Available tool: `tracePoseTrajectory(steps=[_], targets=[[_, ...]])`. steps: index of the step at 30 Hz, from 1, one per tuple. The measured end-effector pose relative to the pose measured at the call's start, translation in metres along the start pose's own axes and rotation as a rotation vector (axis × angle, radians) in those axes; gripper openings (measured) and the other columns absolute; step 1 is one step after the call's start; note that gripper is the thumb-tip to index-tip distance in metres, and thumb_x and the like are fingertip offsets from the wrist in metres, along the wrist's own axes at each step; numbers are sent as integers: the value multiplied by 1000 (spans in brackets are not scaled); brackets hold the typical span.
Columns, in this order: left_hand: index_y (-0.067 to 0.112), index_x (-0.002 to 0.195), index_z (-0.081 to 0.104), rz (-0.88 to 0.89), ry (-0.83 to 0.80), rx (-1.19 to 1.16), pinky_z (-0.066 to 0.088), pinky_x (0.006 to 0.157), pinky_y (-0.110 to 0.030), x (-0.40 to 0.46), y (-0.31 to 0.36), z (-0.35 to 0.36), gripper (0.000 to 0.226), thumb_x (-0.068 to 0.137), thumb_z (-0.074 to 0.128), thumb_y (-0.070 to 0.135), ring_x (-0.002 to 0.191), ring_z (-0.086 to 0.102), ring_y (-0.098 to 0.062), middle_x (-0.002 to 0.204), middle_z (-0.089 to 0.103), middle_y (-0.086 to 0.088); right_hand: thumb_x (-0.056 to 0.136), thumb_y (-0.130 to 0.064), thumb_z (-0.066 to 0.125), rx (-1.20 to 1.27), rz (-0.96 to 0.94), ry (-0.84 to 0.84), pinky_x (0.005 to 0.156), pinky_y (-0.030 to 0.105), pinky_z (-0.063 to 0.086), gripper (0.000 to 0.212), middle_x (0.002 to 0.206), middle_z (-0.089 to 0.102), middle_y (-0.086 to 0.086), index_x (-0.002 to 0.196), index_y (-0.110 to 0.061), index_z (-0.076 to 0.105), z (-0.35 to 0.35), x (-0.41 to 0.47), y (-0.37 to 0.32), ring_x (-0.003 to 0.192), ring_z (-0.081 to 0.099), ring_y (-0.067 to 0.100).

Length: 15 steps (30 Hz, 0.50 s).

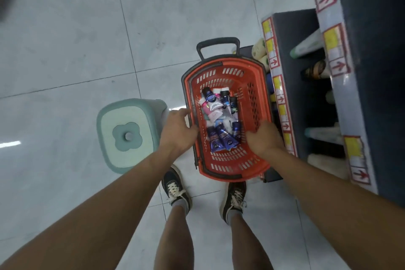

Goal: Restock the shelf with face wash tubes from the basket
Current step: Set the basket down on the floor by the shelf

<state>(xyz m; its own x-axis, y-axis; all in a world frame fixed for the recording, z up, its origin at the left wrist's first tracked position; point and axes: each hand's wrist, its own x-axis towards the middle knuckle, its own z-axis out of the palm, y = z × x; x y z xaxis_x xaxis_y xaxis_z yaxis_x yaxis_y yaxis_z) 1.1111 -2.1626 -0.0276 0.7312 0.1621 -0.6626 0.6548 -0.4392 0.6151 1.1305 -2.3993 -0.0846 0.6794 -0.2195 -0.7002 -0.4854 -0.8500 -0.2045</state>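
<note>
Two hands are on the red basket, the left hand curled on its left rim and the right hand on its right rim, with the tubes lying between them, long ends pointing away, equally near both, and the shelf to the right.

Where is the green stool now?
In the head view, the green stool stands on the floor, left of the red basket, beside the left hand.

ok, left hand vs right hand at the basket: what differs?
The left hand sits on the outer left rim of the basket; the right hand reaches over the right wall, fingers inside. The left hand is nearer the stool, the right hand nearer the shelf. Neither holds a tube.
</note>
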Motion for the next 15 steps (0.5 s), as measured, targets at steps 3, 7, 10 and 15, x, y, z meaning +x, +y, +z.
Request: tracePoseTrajectory(steps=[3,7,10,15], targets=[[13,143,57,40,21,87,50,90,-34,-39,26,-28,49,98,67,31,112,63,-16,142,59,-4,81,-44,52,-50,-100,4,72,39,58,33,97,63,0,106,-24,62,-27,-43,-24,79,64,23],[18,147,53,56,92,208,47,106,-41,-96,56,-75,54,95,65,32,131,57,-25,148,55,-6,92,-36,54,-138,-237,25,69,34,49,22,100,62,2,105,-19,60,-69,-104,-62,83,62,23],[19,147,52,53,168,246,49,107,-42,-140,72,-108,55,94,61,27,130,57,-24,146,57,-5,93,-34,53,-191,-335,45,73,33,45,27,106,63,6,109,-15,61,-99,-149,-86,92,62,27],[23,148,51,82,257,248,49,106,-43,-213,97,-159,54,94,57,33,130,56,-21,145,56,1,94,-34,53,-236,-480,67,89,38,51,37,124,62,6,126,-16,60,-140,-226,-119,106,61,28]])
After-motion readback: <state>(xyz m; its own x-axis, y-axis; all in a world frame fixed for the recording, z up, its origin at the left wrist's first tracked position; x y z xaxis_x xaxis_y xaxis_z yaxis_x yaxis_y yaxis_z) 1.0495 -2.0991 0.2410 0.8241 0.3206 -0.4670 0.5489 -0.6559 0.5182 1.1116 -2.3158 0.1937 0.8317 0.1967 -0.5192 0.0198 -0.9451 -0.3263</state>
